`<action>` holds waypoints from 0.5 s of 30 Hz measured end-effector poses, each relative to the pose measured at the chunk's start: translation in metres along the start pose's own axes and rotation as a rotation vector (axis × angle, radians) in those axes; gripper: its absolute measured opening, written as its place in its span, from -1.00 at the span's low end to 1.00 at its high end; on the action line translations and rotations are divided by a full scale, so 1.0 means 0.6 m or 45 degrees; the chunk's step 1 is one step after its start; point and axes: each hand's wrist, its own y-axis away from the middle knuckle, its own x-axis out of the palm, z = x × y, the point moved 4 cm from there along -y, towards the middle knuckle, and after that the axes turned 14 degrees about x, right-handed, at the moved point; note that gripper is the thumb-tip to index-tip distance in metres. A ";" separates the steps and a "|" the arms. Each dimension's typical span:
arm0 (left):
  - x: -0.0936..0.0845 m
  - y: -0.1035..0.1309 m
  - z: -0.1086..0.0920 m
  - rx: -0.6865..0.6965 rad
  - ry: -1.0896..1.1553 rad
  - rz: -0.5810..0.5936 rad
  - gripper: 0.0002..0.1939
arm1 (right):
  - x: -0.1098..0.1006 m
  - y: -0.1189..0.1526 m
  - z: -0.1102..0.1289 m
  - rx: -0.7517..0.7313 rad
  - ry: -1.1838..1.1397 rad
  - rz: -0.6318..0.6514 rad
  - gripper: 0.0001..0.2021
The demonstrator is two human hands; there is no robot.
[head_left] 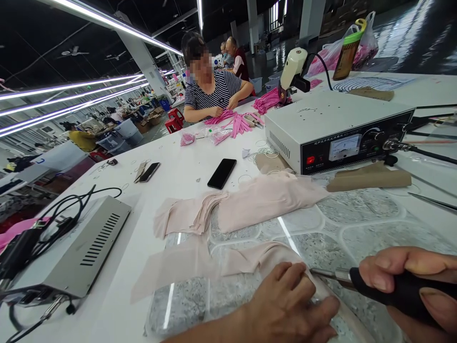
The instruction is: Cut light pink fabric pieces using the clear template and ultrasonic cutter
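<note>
My left hand presses down on a strip of sheer pale pink fabric, fingers curled over it. Its fingertips sit close to the metal tip of a black-handled ultrasonic cutter. The cutter's thick handle is wrapped by my right hand, and the tip reaches the fabric edge beside my left fingers. Underneath lies a glossy mat with a grey stone pattern. Just beyond, a stack of pale pink fabric pieces lies beside a larger folded pink piece.
A control box with a meter stands at the back right, and a grey vented box with cables at the left. Two phones lie mid-table. Across the table a person in a striped shirt handles bright pink strips. Tweezers lie right.
</note>
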 end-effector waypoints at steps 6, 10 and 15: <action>0.000 0.001 0.000 0.001 -0.010 -0.007 -0.63 | 0.012 0.012 0.003 -0.086 0.114 0.151 -0.88; 0.002 0.001 0.000 -0.004 -0.012 -0.016 -0.63 | 0.010 0.005 0.000 -0.100 0.165 0.149 -0.87; 0.005 0.001 -0.002 -0.004 -0.008 -0.006 -0.64 | 0.023 -0.001 0.014 -0.136 0.059 0.129 -0.83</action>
